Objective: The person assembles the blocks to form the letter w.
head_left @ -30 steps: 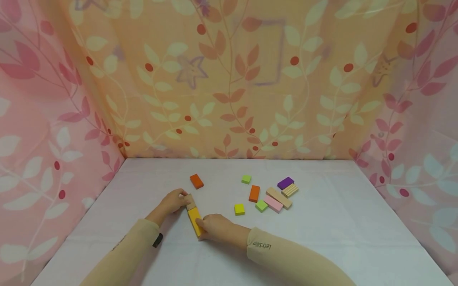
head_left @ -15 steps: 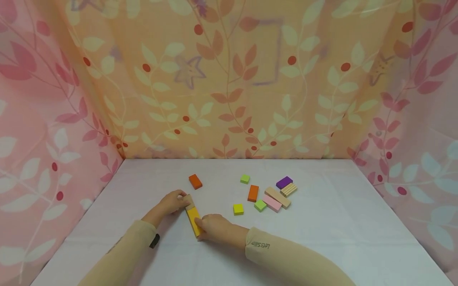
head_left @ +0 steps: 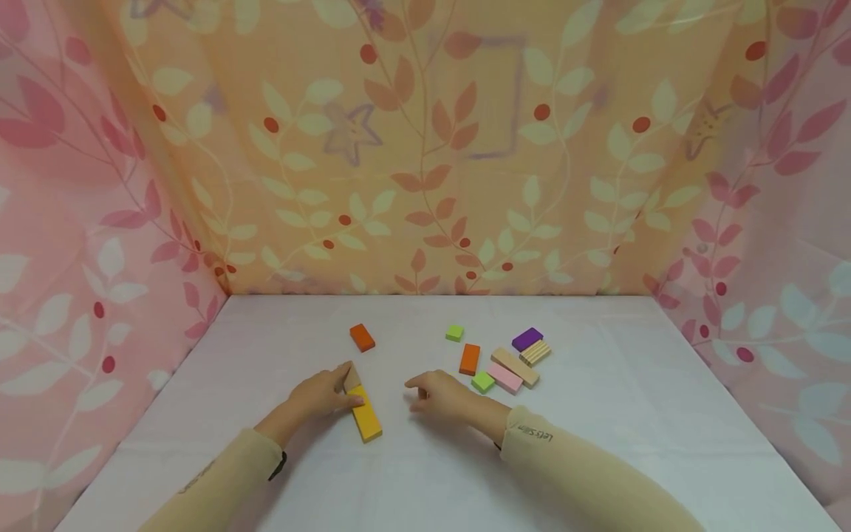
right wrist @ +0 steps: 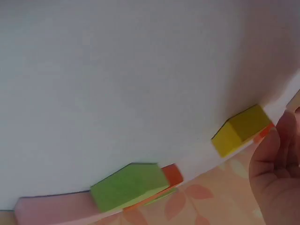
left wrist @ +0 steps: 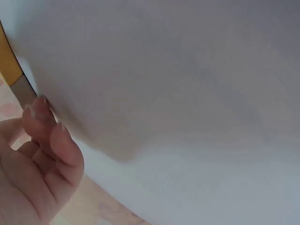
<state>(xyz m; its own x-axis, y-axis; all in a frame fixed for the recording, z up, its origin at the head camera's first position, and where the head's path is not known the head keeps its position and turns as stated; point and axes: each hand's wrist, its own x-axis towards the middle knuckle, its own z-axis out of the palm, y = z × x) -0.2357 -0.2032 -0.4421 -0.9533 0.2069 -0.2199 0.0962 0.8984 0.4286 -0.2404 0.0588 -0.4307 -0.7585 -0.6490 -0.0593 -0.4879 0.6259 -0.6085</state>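
Note:
A plain wooden block [head_left: 353,379] and a long yellow block [head_left: 367,420] lie end to end on the white table. My left hand [head_left: 320,390] holds the wooden block from its left side, the thumb over the yellow block near the joint. In the left wrist view the fingers [left wrist: 41,123] curl against the wooden block's edge. To the right, my right hand [head_left: 444,395] hovers over the table with loosely bent fingers and nothing in its grasp. A small yellow block [right wrist: 241,130] shows near its fingertips in the right wrist view; the hand hides it in the head view.
An orange block [head_left: 362,338] lies beyond the left hand. Further right are another orange block [head_left: 469,359], two green blocks [head_left: 482,381], a pink block [head_left: 505,377], a wooden plank [head_left: 515,366], a purple block [head_left: 527,339] and a ridged block [head_left: 535,352]. Patterned curtains [head_left: 425,185] enclose the table.
My right hand has let go of the long yellow block and moved right, over the small yellow block. My left thumb has shifted onto the long yellow block.

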